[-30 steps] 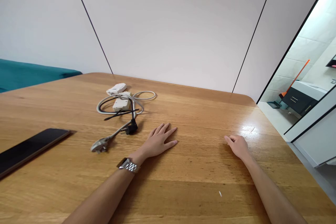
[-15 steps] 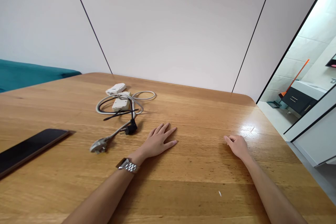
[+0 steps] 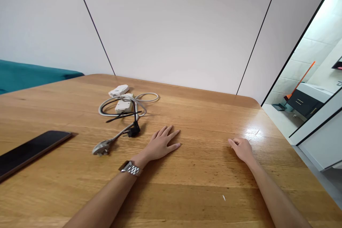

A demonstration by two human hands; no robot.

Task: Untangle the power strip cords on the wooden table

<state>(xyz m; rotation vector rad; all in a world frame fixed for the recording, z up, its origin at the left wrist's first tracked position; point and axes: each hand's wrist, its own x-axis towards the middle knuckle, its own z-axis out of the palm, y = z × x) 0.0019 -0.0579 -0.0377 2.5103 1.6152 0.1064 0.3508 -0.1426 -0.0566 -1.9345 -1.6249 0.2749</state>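
My left hand lies flat on the wooden table, palm down, with its fingers spread and nothing held. A silver watch is around that wrist. Close to its left are a black plug and a grey plug on a cable. Behind them a white power strip sits among looped white and black cables, beside another white block. Off to the right, my right hand rests on the tabletop, closed in a loose fist, with no object showing in it.
A dark tablet or phone lies at the left. A small white scrap is near the front. Teal upholstery stands beyond the left edge, a white panelled wall behind. Through a doorway at right are an orange broom and a washbasin cabinet.
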